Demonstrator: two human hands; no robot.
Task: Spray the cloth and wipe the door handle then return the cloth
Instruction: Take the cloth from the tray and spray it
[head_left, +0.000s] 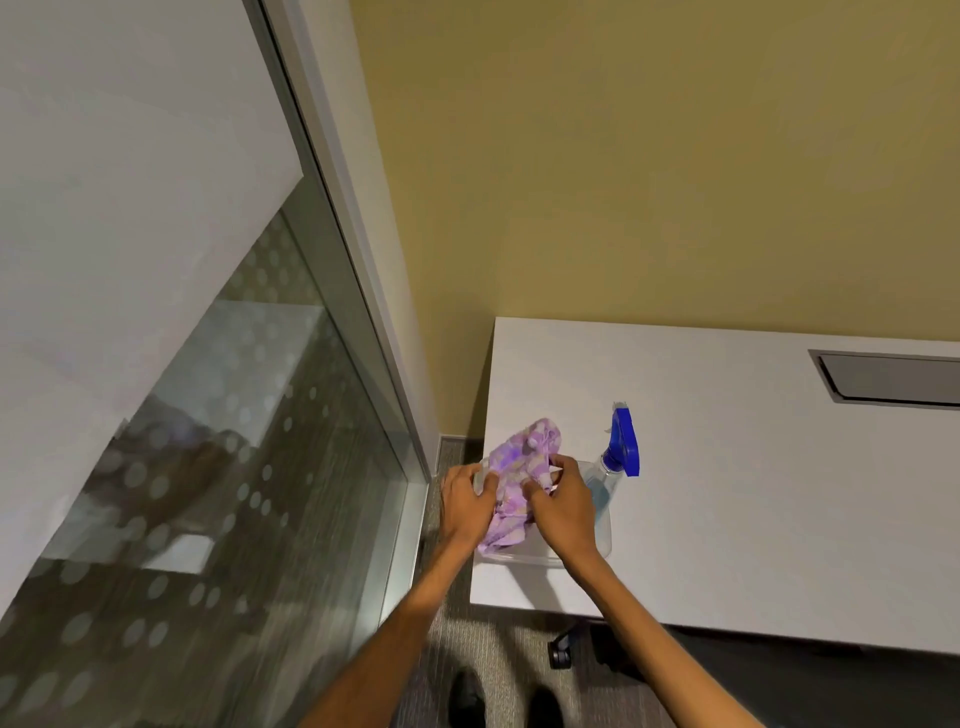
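Purple cloth (519, 480), crumpled, pale blotchy pattern, held up between both hands over a clear plastic tub (524, 558) at the near left corner of the white table (753, 493). Lower end of the cloth hangs down into or just over the tub, can't tell which. Left hand (465, 499) closed on the cloth's left side, fingers curled into the fabric, back of hand facing up. Right hand (561, 501) gripping the right side, fingers bent and pinching a fold near the top, thumb tucked in against the cloth. Both forearms bare, reaching in from the bottom of the view.

Spray bottle (615, 462) just right of the right hand, blue trigger head on top, clear body with bluish liquid, standing inside the tub at its right end, leaning a bit. Nobody touching it.

Tub sits right at the table's left edge. Table top otherwise plain white, with a grey recessed hatch (893, 376) far right near the back. Yellow wall (649, 156) behind the table. Left of that a metal frame and a glass panel (234, 493) with frosted dots, reflections in it. Grey carpet below, a chair caster (561, 652) under the table edge, two dark shoes (506, 701) at the bottom
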